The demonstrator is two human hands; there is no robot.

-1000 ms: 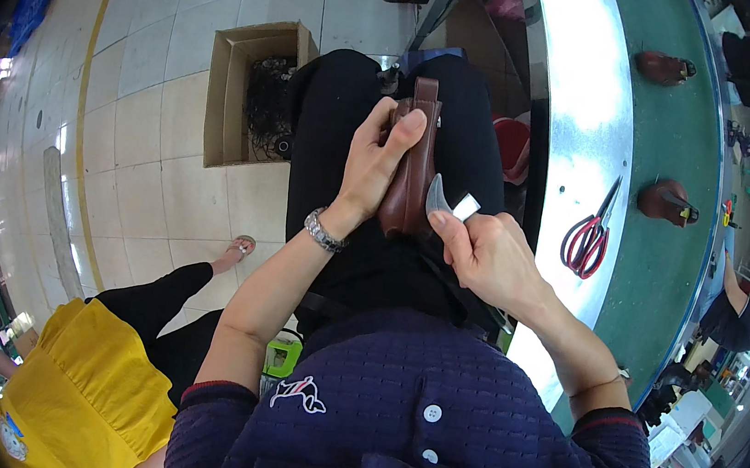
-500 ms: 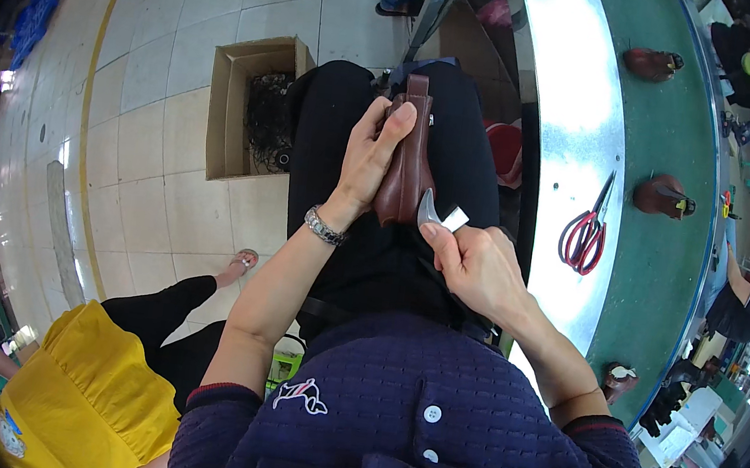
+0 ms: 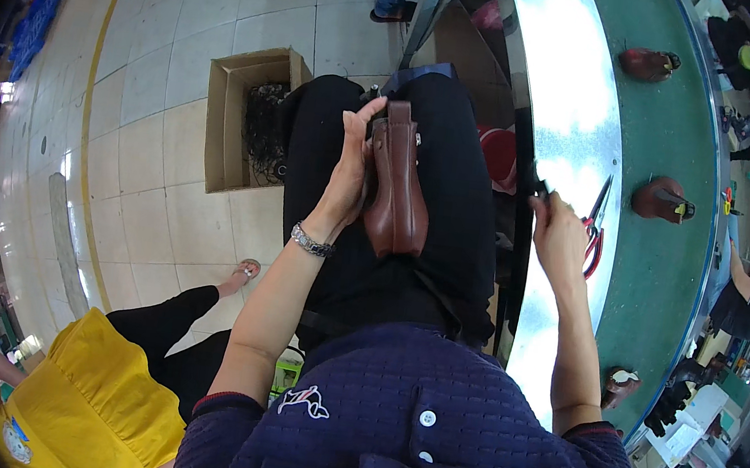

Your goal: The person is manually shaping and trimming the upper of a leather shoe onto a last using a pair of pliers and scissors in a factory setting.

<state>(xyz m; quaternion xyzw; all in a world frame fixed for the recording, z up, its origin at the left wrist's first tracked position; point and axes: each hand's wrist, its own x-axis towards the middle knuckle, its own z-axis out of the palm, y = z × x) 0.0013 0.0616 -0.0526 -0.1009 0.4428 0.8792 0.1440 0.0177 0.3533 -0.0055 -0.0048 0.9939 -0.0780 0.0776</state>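
A brown leather boot (image 3: 398, 190) with a pull tab at its far end lies across my lap on black trousers. My left hand (image 3: 352, 171) lies along the boot's left side, fingers stretched out toward the tab and not wrapped round it. Over the near edge of the metal tabletop (image 3: 564, 80), my right hand (image 3: 562, 239) has its fingers closed at a small dark thing (image 3: 539, 189) that is too small to name. Red-handled scissors (image 3: 594, 250) lie just right of that hand, partly hidden by it.
Several brown shoes, one a brown shoe (image 3: 663, 199), stand on the green belt (image 3: 653, 312) beyond the tabletop. A cardboard box (image 3: 225, 125) holding dark tangled material sits on the floor to the left. Someone in a yellow top (image 3: 98, 387) is close at lower left.
My right hand has left the boot and moved right to the tabletop edge; the hooked blade it held no longer shows. My left hand has loosened from around the boot, which lies slightly nearer me.
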